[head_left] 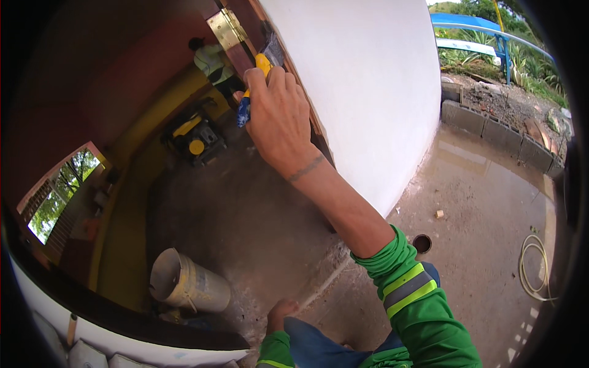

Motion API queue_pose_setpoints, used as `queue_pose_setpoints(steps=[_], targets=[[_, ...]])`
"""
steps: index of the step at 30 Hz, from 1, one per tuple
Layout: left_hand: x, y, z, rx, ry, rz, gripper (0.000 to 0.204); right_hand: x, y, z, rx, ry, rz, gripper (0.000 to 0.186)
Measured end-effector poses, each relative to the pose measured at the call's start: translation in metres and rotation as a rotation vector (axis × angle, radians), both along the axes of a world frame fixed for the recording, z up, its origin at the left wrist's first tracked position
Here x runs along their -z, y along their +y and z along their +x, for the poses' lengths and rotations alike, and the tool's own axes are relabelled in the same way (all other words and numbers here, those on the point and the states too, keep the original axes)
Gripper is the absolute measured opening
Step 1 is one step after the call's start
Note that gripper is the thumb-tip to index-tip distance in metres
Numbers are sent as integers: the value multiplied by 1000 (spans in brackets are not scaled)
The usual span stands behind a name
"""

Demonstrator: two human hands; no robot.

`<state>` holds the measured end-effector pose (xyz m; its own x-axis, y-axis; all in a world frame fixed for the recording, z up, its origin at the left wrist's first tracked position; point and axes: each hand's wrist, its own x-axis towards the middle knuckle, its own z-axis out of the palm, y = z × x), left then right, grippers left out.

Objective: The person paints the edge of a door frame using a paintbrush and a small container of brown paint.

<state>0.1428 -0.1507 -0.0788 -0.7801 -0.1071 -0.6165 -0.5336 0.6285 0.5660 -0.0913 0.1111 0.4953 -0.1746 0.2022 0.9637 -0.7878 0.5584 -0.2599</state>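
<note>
My right hand (pixel 276 119) reaches up to the wooden door frame (pixel 316 127), closed round a tool with a yellow-and-blue handle (pixel 263 63). Its greyish end (pixel 274 50) lies at the frame beside the white wall (pixel 374 73); its exact shape is hard to make out. A brass hinge (pixel 226 28) is fixed just left of the tool. Low by my blue-clad leg, my left hand (pixel 282 310) hangs with loosely bent fingers apparently holding nothing.
Inside, a person (pixel 208 64) stands near a yellow-and-black machine (pixel 190 138). A dirty bucket (pixel 190 282) sits below left. Outside right are a hole (pixel 422 243) in the concrete, a coiled hose (pixel 529 270), grey blocks (pixel 494 132) and a blue railing (pixel 466 21).
</note>
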Motion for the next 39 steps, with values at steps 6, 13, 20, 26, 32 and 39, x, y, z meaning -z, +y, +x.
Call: queue_pose_setpoints(steps=[6, 13, 20, 26, 32, 39], targets=[[10, -13, 14, -42, 76, 14, 35, 4, 0, 4, -7, -28, -12, 12], [24, -7, 3, -92, 93, 115, 34, 23, 9, 4, -42, -57, 18, 17], [15, -11, 6, -51, -27, 22, 28, -9, 14, 16, -196, 185, -28, 20], [5, -1, 1, -101, -25, 95, 24, -36, 5, 1, -106, 240, -37, 17], [-5, 1, 5, -74, -33, 54, 25, -39, 3, -2, -90, 199, -38, 16], [-9, -6, 15, -118, -41, 101, 29, -42, 0, -7, -77, 183, -57, 16]])
